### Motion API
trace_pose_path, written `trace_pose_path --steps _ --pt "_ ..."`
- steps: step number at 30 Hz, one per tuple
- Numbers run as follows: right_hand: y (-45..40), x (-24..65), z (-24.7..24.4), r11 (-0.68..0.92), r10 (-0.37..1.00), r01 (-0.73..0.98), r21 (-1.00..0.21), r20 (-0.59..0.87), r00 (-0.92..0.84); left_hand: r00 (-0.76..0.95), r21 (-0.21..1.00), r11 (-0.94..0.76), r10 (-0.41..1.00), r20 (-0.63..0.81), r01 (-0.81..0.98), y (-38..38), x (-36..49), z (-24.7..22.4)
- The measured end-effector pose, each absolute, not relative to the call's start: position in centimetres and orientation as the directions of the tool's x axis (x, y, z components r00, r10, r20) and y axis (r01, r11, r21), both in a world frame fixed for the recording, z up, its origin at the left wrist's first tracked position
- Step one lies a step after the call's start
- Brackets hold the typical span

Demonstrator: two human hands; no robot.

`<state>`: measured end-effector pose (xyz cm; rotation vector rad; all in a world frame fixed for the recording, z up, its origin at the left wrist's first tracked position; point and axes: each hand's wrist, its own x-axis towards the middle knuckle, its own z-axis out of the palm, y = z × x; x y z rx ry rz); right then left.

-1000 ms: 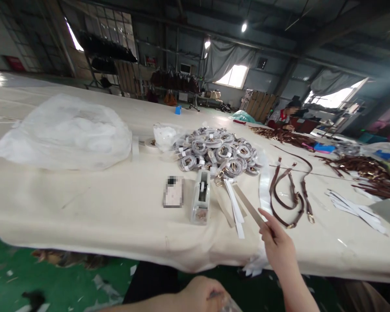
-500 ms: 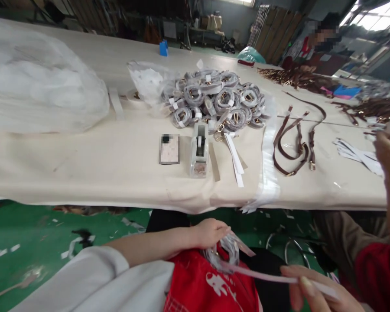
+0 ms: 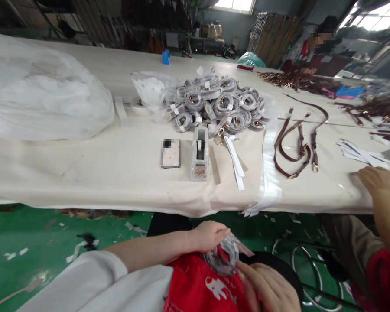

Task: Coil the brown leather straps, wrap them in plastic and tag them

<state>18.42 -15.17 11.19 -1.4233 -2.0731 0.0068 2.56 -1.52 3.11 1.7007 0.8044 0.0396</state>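
Observation:
Over my lap, my left hand (image 3: 211, 235) is closed round the upper side of a coiled grey strap (image 3: 221, 260). A pale strip end sticks out of the coil to the right. My right hand (image 3: 268, 284) is at the coil's lower right edge, its fingers pressed together against the strap; its thumb side is partly hidden. On the table in front stands a tape dispenser (image 3: 200, 154), with a pile of wrapped grey coils (image 3: 222, 102) behind it. White paper strips (image 3: 235, 162) lie to the dispenser's right.
A large plastic bag (image 3: 45, 91) lies at the left on the table (image 3: 133, 186). Brown straps (image 3: 294, 160) lie on the right side. A co-worker's hand (image 3: 377, 180) rests at the table's right edge, and another person (image 3: 307, 50) is at the back right.
My right hand has moved left from the far end of the pale strip to the coil. My left hand keeps its hold. The co-worker's hand has come down onto the table.

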Motion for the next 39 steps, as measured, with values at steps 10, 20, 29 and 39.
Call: trace_pose_path --steps 10,20,29,39 --pt "-14.3 17.8 7.7 0.172 0.951 0.861 -0.478 0.308 -0.020 0.856 0.922 -0.059 0.401 -0.328 0.381 -1.3 2.7 4.7" --pt "-11.2 20.6 4.8 -0.352 0.909 0.185 -0.917 -0.288 0.302 0.897 0.870 -0.381 0.420 -0.138 0.312 -2.3 3.1 6.7" --pt "-12.0 19.4 3.8 -0.359 0.899 -0.051 -0.932 -0.360 0.250 0.909 0.894 -0.421 0.415 0.035 0.157 -3.3 2.4 7.7" --pt "-13.5 19.7 5.5 -0.321 0.912 0.146 -0.936 -0.263 0.316 0.796 0.871 -0.158 0.507 -0.332 0.464 -3.0 4.1 6.4"
